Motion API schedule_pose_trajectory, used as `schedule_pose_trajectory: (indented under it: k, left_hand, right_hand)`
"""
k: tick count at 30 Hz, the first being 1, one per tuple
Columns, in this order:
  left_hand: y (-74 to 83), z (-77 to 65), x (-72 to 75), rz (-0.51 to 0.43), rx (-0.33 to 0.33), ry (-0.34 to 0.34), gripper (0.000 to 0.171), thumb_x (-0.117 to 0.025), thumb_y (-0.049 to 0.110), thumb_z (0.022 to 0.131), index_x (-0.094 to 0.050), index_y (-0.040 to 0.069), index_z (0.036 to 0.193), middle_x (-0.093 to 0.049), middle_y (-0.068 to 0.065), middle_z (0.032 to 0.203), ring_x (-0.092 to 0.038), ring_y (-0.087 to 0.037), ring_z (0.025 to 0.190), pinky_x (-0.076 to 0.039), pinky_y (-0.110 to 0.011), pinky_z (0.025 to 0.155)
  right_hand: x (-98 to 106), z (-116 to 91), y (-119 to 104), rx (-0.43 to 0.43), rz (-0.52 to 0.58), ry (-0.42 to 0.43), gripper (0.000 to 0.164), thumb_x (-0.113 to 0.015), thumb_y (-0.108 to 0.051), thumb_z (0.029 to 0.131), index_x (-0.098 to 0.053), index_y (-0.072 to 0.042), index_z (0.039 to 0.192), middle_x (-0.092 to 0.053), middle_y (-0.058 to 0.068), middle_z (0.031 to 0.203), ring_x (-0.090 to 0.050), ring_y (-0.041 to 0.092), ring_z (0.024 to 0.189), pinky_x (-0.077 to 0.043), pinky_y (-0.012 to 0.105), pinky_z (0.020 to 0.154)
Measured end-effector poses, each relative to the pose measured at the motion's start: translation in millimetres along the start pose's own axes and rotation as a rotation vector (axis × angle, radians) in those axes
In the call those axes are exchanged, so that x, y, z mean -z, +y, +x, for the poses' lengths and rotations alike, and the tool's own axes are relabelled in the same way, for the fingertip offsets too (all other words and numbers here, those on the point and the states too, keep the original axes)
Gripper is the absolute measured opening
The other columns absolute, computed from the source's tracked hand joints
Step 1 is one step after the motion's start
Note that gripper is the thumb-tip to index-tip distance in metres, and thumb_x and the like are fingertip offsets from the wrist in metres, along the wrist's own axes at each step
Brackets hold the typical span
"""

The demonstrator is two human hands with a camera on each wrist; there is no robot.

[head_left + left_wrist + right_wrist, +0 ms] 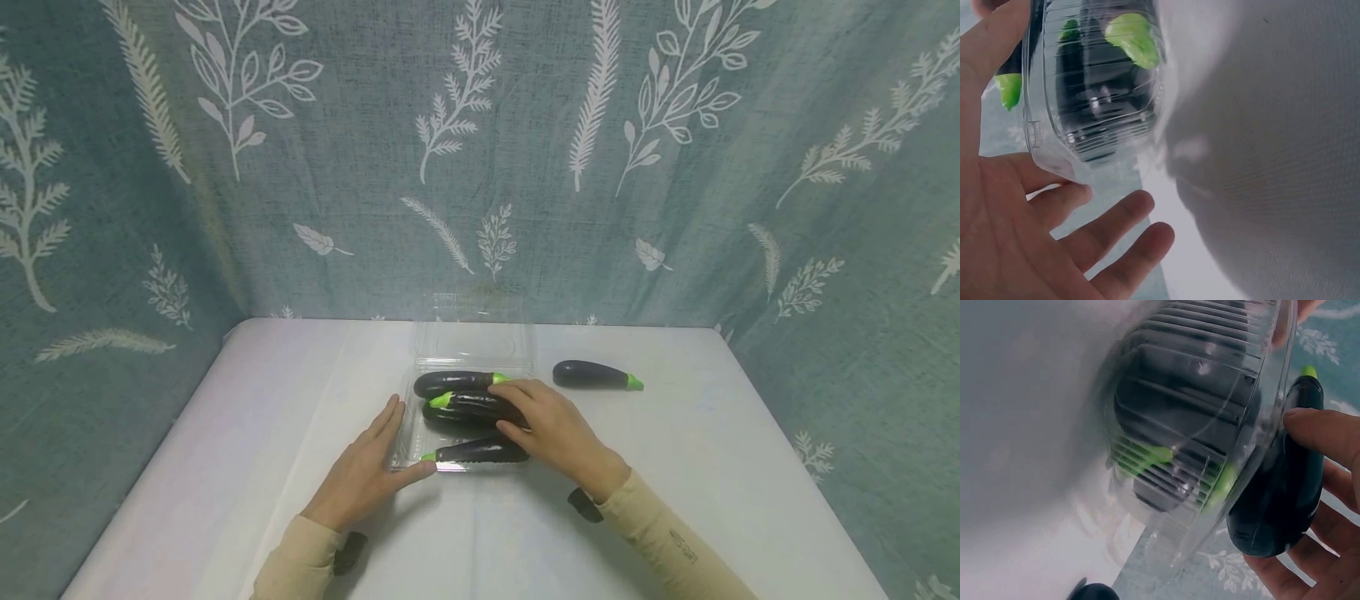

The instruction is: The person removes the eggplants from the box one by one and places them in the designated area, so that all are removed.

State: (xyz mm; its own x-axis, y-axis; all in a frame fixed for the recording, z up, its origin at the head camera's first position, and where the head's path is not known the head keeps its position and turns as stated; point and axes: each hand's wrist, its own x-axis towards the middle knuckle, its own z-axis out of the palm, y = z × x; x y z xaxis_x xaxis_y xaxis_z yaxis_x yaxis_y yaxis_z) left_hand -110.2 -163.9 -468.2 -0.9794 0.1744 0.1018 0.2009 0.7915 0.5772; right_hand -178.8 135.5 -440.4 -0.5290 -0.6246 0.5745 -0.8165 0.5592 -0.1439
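A clear plastic clamshell box (405, 437) stands on the table with its lid raised at the back. Inside lie a back eggplant (453, 384), a front eggplant (480, 451) and one more partly hidden in the middle. Over that middle one, my right hand (558, 429) grips a dark eggplant (1285, 487), thumb on one side and fingers on the other; its green cap points left in the head view. My left hand (360, 475) rests at the box's left side, fingers extended and spread, thumb by the front left corner.
Another eggplant (591, 374) lies on the white table right of the box, green cap to the right. The transparent lid (472, 337) leans up near the table's back edge. Patterned teal curtains (360, 167) surround the table at the back and sides.
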Motion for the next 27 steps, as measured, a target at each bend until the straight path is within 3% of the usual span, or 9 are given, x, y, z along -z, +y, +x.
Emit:
schedule_pose_trajectory:
  k: [10,16,27]
  left_hand:
    - [0.6,-1.9,0.1,-0.003,-0.003,-0.006,0.107,-0.068,0.066,0.087,-0.022,0.004,0.161,-0.017,-0.013,0.168,-0.028,-0.041,0.148,-0.029,-0.058,0.117]
    - [0.4,-2.2,0.1,-0.013,-0.014,-0.002,0.106,-0.068,0.065,0.087,-0.022,0.004,0.161,-0.017,-0.013,0.168,-0.028,-0.041,0.148,-0.028,-0.058,0.117]
    - [0.3,-0.8,0.2,-0.009,-0.006,-0.005,0.108,-0.069,0.066,0.086,-0.021,0.005,0.161,-0.017,-0.012,0.168,-0.028,-0.041,0.148,-0.028,-0.057,0.117]
  right_hand:
    - [10,-4,5,-0.035,-0.008,-0.017,0.052,-0.080,-0.021,0.089,-0.062,-0.007,0.136,-0.065,0.008,0.130,-0.063,0.025,0.118,-0.051,0.041,0.103]
    - [16,-8,9,-0.067,-0.008,-0.004,0.053,-0.081,-0.021,0.088,-0.061,-0.009,0.136,-0.065,0.006,0.131,-0.062,0.025,0.121,-0.044,0.046,0.110]
    - [27,-15,18,-0.090,-0.007,0.038,0.051,-0.080,-0.019,0.089,-0.062,-0.010,0.135,-0.066,0.004,0.130,-0.062,0.024,0.118,-0.050,0.043,0.104]
